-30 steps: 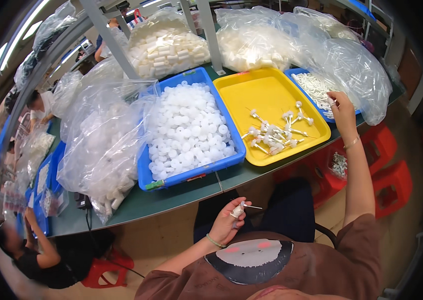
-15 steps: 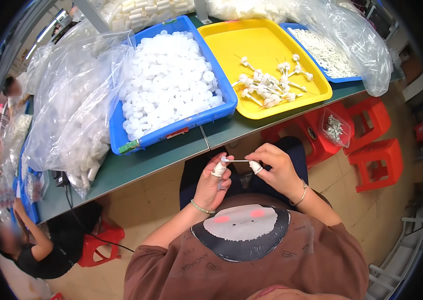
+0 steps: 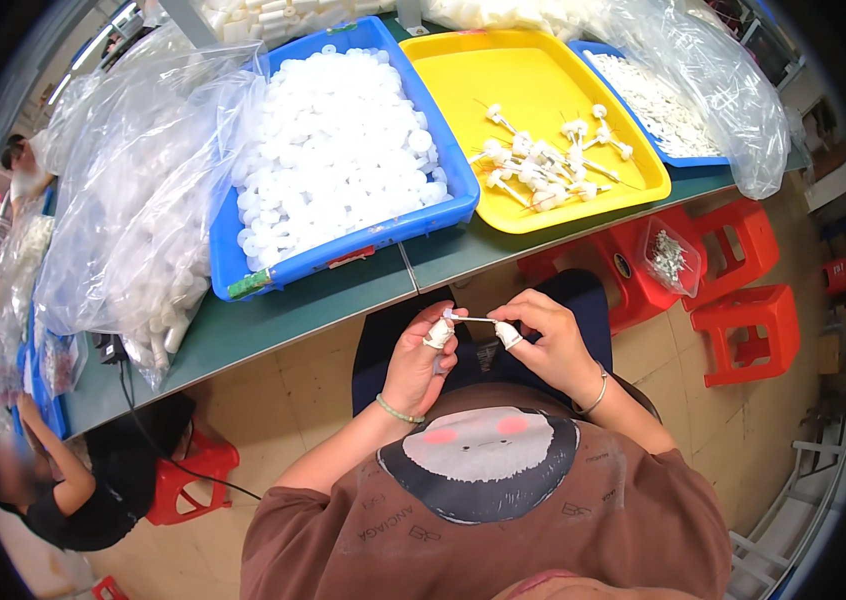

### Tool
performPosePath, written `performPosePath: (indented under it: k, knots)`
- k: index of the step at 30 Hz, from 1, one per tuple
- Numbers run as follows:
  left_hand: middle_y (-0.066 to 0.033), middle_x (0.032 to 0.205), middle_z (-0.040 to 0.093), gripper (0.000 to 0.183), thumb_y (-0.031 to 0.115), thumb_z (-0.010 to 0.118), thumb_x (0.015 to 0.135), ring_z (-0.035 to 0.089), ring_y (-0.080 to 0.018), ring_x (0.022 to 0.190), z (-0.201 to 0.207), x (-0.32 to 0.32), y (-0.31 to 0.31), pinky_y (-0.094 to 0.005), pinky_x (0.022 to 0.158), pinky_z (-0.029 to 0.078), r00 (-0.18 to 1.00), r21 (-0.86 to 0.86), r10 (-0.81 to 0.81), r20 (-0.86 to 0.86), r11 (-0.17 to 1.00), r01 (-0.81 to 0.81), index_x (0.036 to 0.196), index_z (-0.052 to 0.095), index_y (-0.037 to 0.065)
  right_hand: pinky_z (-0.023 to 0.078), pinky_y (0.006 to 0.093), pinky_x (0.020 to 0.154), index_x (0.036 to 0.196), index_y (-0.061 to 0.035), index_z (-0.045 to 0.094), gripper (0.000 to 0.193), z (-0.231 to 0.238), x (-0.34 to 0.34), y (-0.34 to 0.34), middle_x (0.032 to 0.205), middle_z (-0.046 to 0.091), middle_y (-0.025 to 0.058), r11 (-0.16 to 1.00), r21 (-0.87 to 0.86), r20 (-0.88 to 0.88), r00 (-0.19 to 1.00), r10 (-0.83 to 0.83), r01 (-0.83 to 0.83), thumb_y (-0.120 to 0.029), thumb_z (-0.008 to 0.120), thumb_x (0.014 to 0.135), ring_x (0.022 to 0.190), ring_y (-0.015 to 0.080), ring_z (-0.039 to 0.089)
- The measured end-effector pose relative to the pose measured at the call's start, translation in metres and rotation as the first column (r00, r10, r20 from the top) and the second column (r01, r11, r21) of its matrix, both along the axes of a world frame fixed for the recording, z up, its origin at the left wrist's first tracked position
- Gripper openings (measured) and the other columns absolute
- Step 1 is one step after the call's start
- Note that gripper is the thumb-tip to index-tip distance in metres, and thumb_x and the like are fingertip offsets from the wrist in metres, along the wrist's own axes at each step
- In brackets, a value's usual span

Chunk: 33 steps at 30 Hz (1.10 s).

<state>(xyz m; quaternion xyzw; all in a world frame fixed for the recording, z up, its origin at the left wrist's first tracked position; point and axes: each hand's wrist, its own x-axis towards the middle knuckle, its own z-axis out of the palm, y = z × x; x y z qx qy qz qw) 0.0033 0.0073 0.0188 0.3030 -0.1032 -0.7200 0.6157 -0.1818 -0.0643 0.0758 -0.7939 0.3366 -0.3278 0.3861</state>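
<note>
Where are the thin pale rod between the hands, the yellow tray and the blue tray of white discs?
Thin pale rod (image 3: 474, 319): head view, exposed shaft.
Yellow tray (image 3: 513, 75): head view, bare floor.
Blue tray (image 3: 413, 228): head view, near wall.

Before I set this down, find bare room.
Bare: the yellow tray, far half, beyond the white parts; the table between the large blue tray and near edge. Crowded: that tray, full of discs, and the bag left of it.

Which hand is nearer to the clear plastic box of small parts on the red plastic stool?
Right: the right hand is left of the clear plastic box and closer to the body; the left hand is farther left, beyond the right one.
</note>
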Motion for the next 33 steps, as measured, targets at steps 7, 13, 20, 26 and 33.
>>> performPosePath:
  k: [7,13,20,26,33]
  knots:
    - [-0.0031,0.103,0.06,0.028,0.01,0.058,0.09,0.044,-0.0044,0.066,0.004,-0.006,-0.002,-0.0163,0.052,0.036,0.991,0.03,-0.04,0.13,0.999,0.036,0.117,0.052,0.005,0.048,0.0309,0.06,0.096,-0.0042,0.065,0.026,-0.004,0.005,-0.005,0.081,0.058,0.0077,0.84,-0.536,-0.139,0.99,0.004,-0.079,0.002,0.066,0.071,0.068,0.021,0.057]
    - [-0.0021,0.097,0.06,0.027,0.01,0.058,0.09,0.044,-0.0046,0.065,-0.008,-0.007,-0.001,-0.0165,0.052,0.035,0.992,0.018,-0.041,0.116,0.999,0.039,0.117,0.054,0.006,0.047,0.0349,0.062,0.095,-0.0052,0.063,0.027,-0.013,0.017,0.005,0.081,0.06,0.0086,0.975,-0.22,0.048,0.999,-0.002,0.013,0.001,0.067,0.069,0.068,0.0263,0.058]
    - [-0.0007,0.098,0.059,0.034,0.012,0.058,0.091,0.044,-0.0046,0.066,0.0,-0.01,0.0,-0.0174,0.052,0.035,0.967,0.023,-0.095,0.237,0.995,0.092,0.124,0.052,0.009,0.046,0.0288,0.056,0.09,-0.0041,0.062,0.019,-0.012,0.009,0.006,0.077,0.061,0.0066,0.998,-0.028,0.069,0.996,-0.054,0.056,0.002,0.068,0.073,0.062,0.0208,0.057]
    - [-0.0027,0.106,0.056,0.039,0.016,0.057,0.092,0.044,-0.0069,0.069,0.003,-0.009,-0.001,-0.0175,0.054,0.036,0.979,0.075,-0.206,0.001,0.976,0.205,0.129,0.047,0.007,0.048,0.0281,0.059,0.089,-0.0034,0.063,0.015,0.043,-0.004,-0.036,0.08,0.063,0.0073,0.886,-0.377,0.293,0.942,-0.164,0.272,-0.001,0.068,0.076,0.068,0.0189,0.06]
    - [-0.0162,0.118,0.05,0.031,0.007,0.051,0.087,0.052,-0.0174,0.081,-0.008,-0.004,-0.004,-0.0239,0.061,0.044,0.964,0.319,-0.098,-0.246,0.931,0.176,0.117,0.049,-0.001,0.049,0.0274,0.071,0.106,-0.0029,0.06,0.028,0.075,-0.023,-0.079,0.107,0.06,0.0106,0.771,-0.46,0.316,0.893,-0.321,0.44,0.001,0.064,0.079,0.08,0.0154,0.059]
